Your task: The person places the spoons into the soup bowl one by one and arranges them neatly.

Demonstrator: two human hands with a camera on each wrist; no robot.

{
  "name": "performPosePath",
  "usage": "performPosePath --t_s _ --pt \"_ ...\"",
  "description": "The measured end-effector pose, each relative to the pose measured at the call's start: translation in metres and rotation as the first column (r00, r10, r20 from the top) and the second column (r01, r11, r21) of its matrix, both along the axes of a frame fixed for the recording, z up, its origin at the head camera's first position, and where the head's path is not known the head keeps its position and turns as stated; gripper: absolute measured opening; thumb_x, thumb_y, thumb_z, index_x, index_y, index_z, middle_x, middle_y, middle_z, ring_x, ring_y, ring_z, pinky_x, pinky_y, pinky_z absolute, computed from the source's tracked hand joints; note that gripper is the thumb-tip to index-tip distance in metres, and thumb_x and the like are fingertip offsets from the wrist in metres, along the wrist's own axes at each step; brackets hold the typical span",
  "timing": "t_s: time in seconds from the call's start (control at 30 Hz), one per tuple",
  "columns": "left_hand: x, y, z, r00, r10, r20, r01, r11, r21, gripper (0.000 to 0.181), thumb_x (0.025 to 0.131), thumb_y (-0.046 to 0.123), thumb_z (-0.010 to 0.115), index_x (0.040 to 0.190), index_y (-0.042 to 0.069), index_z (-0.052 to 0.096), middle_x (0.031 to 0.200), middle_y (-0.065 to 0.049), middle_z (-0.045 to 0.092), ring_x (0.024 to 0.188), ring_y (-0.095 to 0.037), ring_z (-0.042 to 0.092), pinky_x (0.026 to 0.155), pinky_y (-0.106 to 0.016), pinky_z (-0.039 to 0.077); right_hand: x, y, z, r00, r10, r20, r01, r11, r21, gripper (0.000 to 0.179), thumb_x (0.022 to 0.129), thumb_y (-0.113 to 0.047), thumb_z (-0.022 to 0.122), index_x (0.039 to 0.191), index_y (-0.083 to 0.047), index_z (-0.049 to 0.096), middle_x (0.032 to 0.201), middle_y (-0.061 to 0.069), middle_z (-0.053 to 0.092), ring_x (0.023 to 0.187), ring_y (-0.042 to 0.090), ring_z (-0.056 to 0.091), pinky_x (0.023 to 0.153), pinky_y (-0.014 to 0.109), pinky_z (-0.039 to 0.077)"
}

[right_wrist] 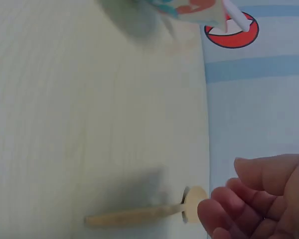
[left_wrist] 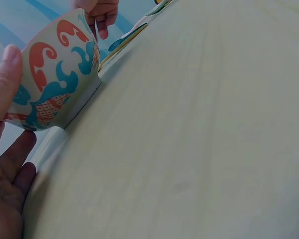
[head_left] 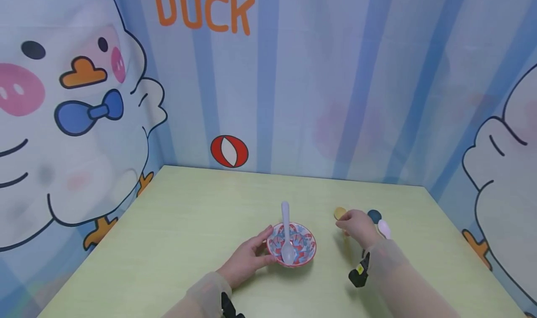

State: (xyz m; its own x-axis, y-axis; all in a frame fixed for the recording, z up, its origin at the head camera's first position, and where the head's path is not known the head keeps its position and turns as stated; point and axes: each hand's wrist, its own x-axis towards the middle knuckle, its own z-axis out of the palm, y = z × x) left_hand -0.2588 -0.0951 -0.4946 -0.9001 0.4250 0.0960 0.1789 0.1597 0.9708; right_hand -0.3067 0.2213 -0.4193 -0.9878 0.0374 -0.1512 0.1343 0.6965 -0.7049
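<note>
A round, red-rimmed bowl (head_left: 304, 245) swirled with blue and red sits on the pale, wood-grained worktop (head_left: 197, 215), gripped at its side by the left hand (head_left: 247, 262). A smooth white spoon (head_left: 286, 227) leans inside. The right hand (head_left: 360, 225), loosely curved and unladen, hovers near a slim tan, round-headed spoon (right_wrist: 142, 214).

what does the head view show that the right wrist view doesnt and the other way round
Only the head view: the left hand holding the bowl, the bowl's inside, a dark round item, a lilac item and the word DUCK.

Only the right wrist view: the pattern on the bowl's outer wall, and the inner side of the right hand.

Both: bowl, right hand, white spoon, yellow spoon and printed ball.
</note>
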Motion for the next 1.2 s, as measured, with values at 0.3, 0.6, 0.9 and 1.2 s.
performPosePath --t_s 0.3,0.6,0.9,1.2 --pt "-0.001 0.000 -0.001 1.000 0.007 0.000 -0.007 1.000 -0.013 0.080 0.083 0.029 0.074 0.151 0.026 0.033 0.158 0.003 0.022 0.136 -0.029 0.037 0.111 -0.044 0.031 0.012 0.015 -0.008 1.000 0.010 -0.016 -0.008 0.988 0.152 0.024 0.089 -0.019 0.064 0.099 0.003 0.063 0.085 0.009 0.060 0.076 0.023 0.054 0.064 0.035 0.048" --pt "0.001 0.000 0.000 1.000 0.008 0.005 -0.008 1.000 -0.005 0.079 0.084 0.025 0.074 0.151 0.022 0.032 0.158 0.002 0.023 0.136 -0.029 0.038 0.111 -0.044 0.030 0.011 0.020 -0.026 1.000 0.018 0.002 -0.018 0.976 0.217 0.027 0.086 -0.024 0.065 0.095 0.001 0.062 0.081 0.008 0.057 0.072 0.022 0.052 0.061 0.035 0.046" --pt "0.000 0.000 -0.003 1.000 0.003 0.000 -0.003 1.000 0.002 0.080 0.083 0.025 0.074 0.151 0.026 0.032 0.158 0.002 0.023 0.136 -0.029 0.038 0.111 -0.045 0.030 0.010 0.014 -0.035 0.998 -0.058 -0.036 0.064 0.973 0.223 0.032 0.087 -0.026 0.064 0.097 0.004 0.062 0.086 0.011 0.063 0.078 0.024 0.057 0.071 0.041 0.048" --pt "0.001 0.001 -0.002 1.000 0.008 -0.002 -0.008 1.000 0.003 0.080 0.082 0.027 0.075 0.151 0.025 0.034 0.158 0.002 0.024 0.136 -0.029 0.038 0.111 -0.044 0.030 0.013 0.005 -0.041 0.991 -0.128 -0.038 0.133 0.975 0.177 0.032 0.089 -0.029 0.062 0.099 0.001 0.063 0.089 0.010 0.065 0.079 0.024 0.059 0.071 0.043 0.047"
